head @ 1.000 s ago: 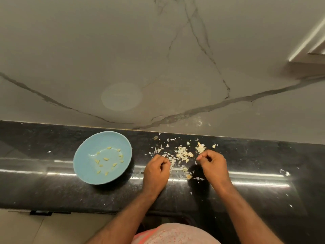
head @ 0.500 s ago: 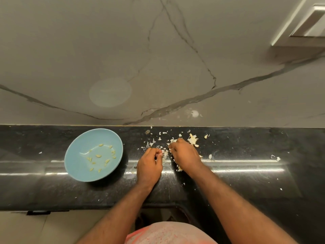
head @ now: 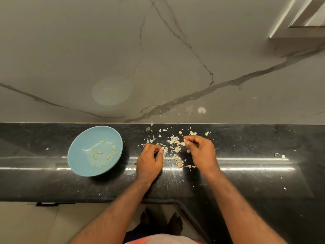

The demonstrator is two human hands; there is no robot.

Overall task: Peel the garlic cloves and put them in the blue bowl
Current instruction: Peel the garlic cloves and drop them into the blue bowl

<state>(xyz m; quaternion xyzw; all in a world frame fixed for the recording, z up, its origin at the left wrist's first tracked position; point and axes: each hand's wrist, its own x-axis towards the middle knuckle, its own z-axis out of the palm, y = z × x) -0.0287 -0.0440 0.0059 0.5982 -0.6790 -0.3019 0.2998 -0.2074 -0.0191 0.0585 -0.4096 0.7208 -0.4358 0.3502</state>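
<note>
Grey marble-look wall (head: pixel 158 50) fills the top, dark veins running across it, and there's a pale round glow (head: pixel 112 90) low on it. Up in the right corner, a white frame (head: pixel 302 16) juts in. The black polished bench (head: pixel 246 182) catches long bright streaks of light (head: pixel 255 158). Below its front edge, pale floor tiles (head: pixel 26 226) at left, and a small dark handle (head: pixel 47 204)

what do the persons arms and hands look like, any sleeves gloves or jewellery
The left forearm and right forearm are bare as far as the frame shows, with no sleeves in view. The left hand and right hand wear no gloves, and no rings, watch or bracelets show. The visible fingernails look short.
</note>
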